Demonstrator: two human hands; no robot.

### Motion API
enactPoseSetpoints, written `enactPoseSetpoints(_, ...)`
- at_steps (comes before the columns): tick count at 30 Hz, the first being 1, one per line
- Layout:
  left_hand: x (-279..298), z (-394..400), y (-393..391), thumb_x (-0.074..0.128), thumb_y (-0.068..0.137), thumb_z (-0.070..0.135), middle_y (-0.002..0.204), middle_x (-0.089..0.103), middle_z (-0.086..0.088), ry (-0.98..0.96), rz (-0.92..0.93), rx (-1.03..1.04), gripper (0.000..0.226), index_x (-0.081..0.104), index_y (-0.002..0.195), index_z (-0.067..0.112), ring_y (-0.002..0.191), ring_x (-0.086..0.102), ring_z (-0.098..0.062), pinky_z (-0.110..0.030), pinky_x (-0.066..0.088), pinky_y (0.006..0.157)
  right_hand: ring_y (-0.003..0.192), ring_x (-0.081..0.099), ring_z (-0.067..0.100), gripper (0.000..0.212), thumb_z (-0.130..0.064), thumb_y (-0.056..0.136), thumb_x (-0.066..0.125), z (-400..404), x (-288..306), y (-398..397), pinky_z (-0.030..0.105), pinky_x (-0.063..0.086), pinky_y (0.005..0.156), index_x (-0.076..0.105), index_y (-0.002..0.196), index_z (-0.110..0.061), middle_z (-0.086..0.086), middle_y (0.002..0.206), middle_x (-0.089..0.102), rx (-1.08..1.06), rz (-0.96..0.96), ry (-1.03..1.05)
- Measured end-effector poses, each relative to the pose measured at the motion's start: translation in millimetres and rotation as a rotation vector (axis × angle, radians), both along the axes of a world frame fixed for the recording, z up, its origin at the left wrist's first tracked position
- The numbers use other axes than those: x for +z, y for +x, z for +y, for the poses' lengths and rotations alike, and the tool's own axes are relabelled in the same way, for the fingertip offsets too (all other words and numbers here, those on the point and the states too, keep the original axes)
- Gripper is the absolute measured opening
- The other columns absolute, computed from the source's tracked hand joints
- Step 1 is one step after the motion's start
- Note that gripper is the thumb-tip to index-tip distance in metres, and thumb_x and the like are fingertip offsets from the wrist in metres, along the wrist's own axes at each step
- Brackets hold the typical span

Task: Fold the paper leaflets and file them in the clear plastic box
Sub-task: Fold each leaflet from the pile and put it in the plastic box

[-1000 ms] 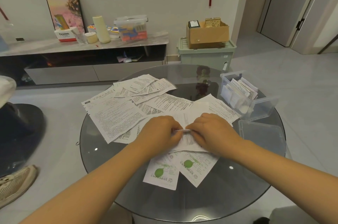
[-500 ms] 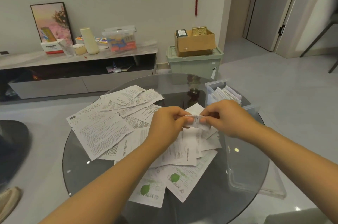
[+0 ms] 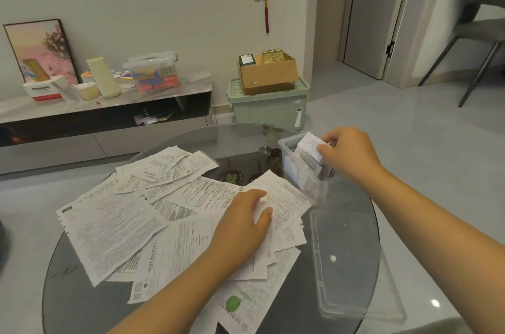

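Pinching a folded leaflet point(image 3: 310, 146) into the clear plastic box point(image 3: 285, 146) at the table's far right, the right hand point(image 3: 348, 152) grips it; the left hand point(image 3: 243, 221) rests flat on loose leaflets point(image 3: 114, 227), lid point(image 3: 347, 260) near right edge.

left hand point(image 3: 243, 227) flat, right hand point(image 3: 348, 153) seemingly pinching

Soft, even indoor light; ceiling lamps glint on the round dark glass table point(image 3: 82, 303); wide-angle edges bend, slightly soft.
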State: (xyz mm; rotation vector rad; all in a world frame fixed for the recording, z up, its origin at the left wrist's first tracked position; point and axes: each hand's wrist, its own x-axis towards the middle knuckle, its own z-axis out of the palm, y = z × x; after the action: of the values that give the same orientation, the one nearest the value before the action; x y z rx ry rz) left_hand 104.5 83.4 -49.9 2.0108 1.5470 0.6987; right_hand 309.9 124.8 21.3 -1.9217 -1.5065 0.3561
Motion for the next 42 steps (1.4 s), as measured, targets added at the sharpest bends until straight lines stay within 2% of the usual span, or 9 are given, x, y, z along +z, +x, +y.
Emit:
enactPoseSetpoints(6, -6.1, -0.8, 0.3, 0.047, 0.096, 0.034, 0.136, 0.043, 0.014, 0.022, 0.026, -0.03, 0.036, 0.043, 0.132, 0.031, 0.12, 0.044, -0.004, -0.02, 0.034, 0.101, 0.076, 0.06, 0.028, 0.012, -0.012, 0.081, 0.059, 15.5, -9.7, -0.3, 0.028, 0.042, 0.058, 0.067, 0.087, -0.007, 0.009, 0.082, 0.067, -0.065, -0.125, -0.092)
enactPoseSetpoints(10, -7.1, -0.6, 1.4, 0.047, 0.096, 0.034, 0.135, 0.042, 0.014, 0.012, 0.024, -0.034, 0.036, 0.043, 0.132, 0.031, 0.12, 0.043, -0.004, -0.023, 0.035, 0.104, 0.073, 0.048, 0.027, 0.004, -0.011, 0.084, 0.058, 20.7, -11.9, -4.9, 0.025, 0.033, 0.057, 0.058, 0.086, -0.008, 0.007, 0.08, 0.056, -0.088, -0.281, -0.131)
enactPoseSetpoints(15, -8.1, -0.1, 0.3, 0.046, 0.096, 0.033, 0.135, 0.042, 0.014, 0.005, 0.014, -0.039, 0.036, 0.043, 0.132, 0.031, 0.119, 0.043, -0.003, -0.02, 0.034, 0.101, 0.072, 0.045, 0.026, 0.019, -0.012, 0.087, 0.057, 24.7, -15.8, -9.1, 0.024, 0.022, 0.046, 0.043, 0.073, -0.012, 0.005, 0.077, 0.049, -0.104, -0.346, -0.162)
enactPoseSetpoints(21, -6.7, -0.3, -1.1, 0.046, 0.096, 0.032, 0.136, 0.041, 0.012, -0.016, -0.002, -0.051, 0.037, 0.042, 0.133, 0.029, 0.121, 0.043, -0.006, -0.024, 0.035, 0.104, 0.071, 0.049, 0.026, 0.016, -0.007, 0.081, 0.064, 31.6, -17.3, -8.5, 0.025, 0.034, 0.052, 0.049, 0.081, -0.012, 0.002, 0.068, 0.045, -0.071, -0.335, -0.276)
enactPoseSetpoints(25, -6.9, -0.1, -1.7, 0.045, 0.096, 0.032, 0.137, 0.04, 0.012, -0.017, 0.0, -0.057, 0.038, 0.042, 0.134, 0.029, 0.122, 0.043, -0.006, -0.024, 0.035, 0.104, 0.068, 0.064, 0.024, 0.005, -0.01, 0.077, 0.064, 37.5, -21.2, -3.2, 0.023, 0.045, 0.054, 0.062, 0.074, -0.012, 0.002, 0.064, 0.062, -0.006, -0.282, -0.338)
enactPoseSetpoints(31, -7.8, 0.1, -1.7, 0.045, 0.096, 0.032, 0.137, 0.039, 0.011, -0.019, 0.015, -0.066, 0.037, 0.041, 0.133, 0.029, 0.123, 0.042, -0.008, -0.027, 0.036, 0.105, 0.07, 0.06, 0.023, 0.01, -0.017, 0.083, 0.058, 36.5, -21.1, -2.8, 0.021, 0.039, 0.051, 0.066, 0.085, -0.012, 0.003, 0.074, 0.064, 0.056, -0.299, -0.359)
enactPoseSetpoints(35, -7.9, 0.2, -1.0, 0.045, 0.096, 0.032, 0.136, 0.039, 0.011, -0.019, 0.02, -0.062, 0.038, 0.041, 0.133, 0.028, 0.122, 0.042, -0.007, -0.026, 0.036, 0.105, 0.073, 0.067, 0.031, 0.019, 0.0, 0.074, 0.057, 31.1, -18.7, -6.6, 0.034, 0.055, 0.064, 0.07, 0.088, -0.003, 0.015, 0.081, 0.07, 0.104, -0.216, -0.296)
enactPoseSetpoints(37, -8.3, 0.4, -0.7, 0.046, 0.096, 0.032, 0.136, 0.039, 0.011, -0.024, 0.017, -0.061, 0.038, 0.042, 0.133, 0.028, 0.122, 0.043, -0.007, -0.026, 0.036, 0.105, 0.062, 0.065, 0.026, 0.018, 0.003, 0.076, 0.056, 28.9, -16.8, -7.6, 0.03, 0.055, 0.064, 0.071, 0.084, -0.002, 0.015, 0.078, 0.07, 0.112, -0.171, -0.261)
enactPoseSetpoints(42, -9.3, 1.3, -0.5, 0.046, 0.096, 0.033, 0.137, 0.039, 0.012, -0.027, 0.028, -0.062, 0.038, 0.042, 0.133, 0.029, 0.123, 0.042, -0.008, -0.028, 0.036, 0.106, 0.027, 0.047, 0.001, 0.031, 0.007, 0.08, 0.045, 28.9, -13.6, -6.0, 0.011, 0.04, 0.036, 0.075, 0.083, 0.001, 0.007, 0.059, 0.062, 0.145, -0.062, -0.331)
